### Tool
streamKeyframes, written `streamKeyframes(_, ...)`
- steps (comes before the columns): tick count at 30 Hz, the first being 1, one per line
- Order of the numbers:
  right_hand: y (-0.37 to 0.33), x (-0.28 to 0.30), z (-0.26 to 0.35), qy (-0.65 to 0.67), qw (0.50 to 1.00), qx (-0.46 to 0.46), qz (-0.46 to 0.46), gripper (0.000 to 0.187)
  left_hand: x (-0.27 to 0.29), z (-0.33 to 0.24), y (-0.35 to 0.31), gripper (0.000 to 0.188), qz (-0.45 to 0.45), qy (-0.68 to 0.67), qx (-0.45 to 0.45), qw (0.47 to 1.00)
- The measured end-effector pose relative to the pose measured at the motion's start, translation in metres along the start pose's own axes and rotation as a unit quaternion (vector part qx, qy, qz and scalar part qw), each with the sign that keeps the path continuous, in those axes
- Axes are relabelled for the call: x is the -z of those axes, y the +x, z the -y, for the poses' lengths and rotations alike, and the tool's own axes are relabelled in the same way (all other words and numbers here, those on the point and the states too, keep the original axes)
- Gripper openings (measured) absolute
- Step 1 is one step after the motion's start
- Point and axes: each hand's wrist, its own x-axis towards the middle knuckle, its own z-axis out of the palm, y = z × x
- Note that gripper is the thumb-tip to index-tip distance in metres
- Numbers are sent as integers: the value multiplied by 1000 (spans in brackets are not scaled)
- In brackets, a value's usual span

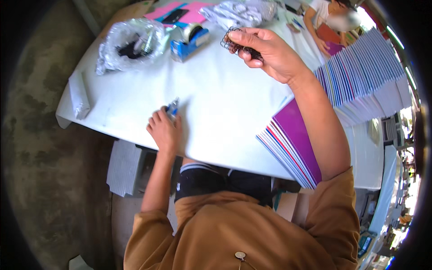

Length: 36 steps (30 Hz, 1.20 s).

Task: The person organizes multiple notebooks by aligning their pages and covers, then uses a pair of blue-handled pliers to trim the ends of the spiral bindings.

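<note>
My right hand [270,51] is raised over the far part of the table, its fingers closed round a bunch of dark looped wires [231,42]. Some loops stick out past the thumb. Lower and nearer to me, my left hand [164,128] is close to the tabletop, wrapped round a small blue tool with a shiny tip [173,107]. Most of that tool is hidden by the fingers, so its exact kind does not show. To the right, beneath my right forearm, lies a fanned stack of bound books with a purple cover [294,130].
A white-covered table [216,117] spreads before me. Across its far side are a clear plastic bag with dark items [135,42], a blue tape dispenser [189,45] and crumpled plastic [243,13]. A tall book stack [364,76] stands right; beyond it sits another person [321,22].
</note>
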Motion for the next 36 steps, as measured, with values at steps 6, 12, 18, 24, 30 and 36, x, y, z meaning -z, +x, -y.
streamKeyframes(6,135,-61,-34,226,966,-125,24,19,9,0,-1,48,-5,-50,15,999)
streamKeyframes(12,254,-127,-78,307,935,-89,-154,56,7,5,0,46,1,-73,33,997)
streamKeyframes(18,232,-84,-81,194,981,-13,4,106,5,1,2,48,4,-78,22,997)
streamKeyframes(24,37,-16,-20,-393,904,31,164,65,-7,18,-5,40,-102,-258,-6,961)
streamKeyframes(30,-159,0,-62,-694,702,-159,-19,91,35,-93,-72,47,420,-767,341,347)
streamKeyframes(36,-202,-26,-115,-749,625,-133,-175,99,8,-132,-100,57,571,-756,298,117)
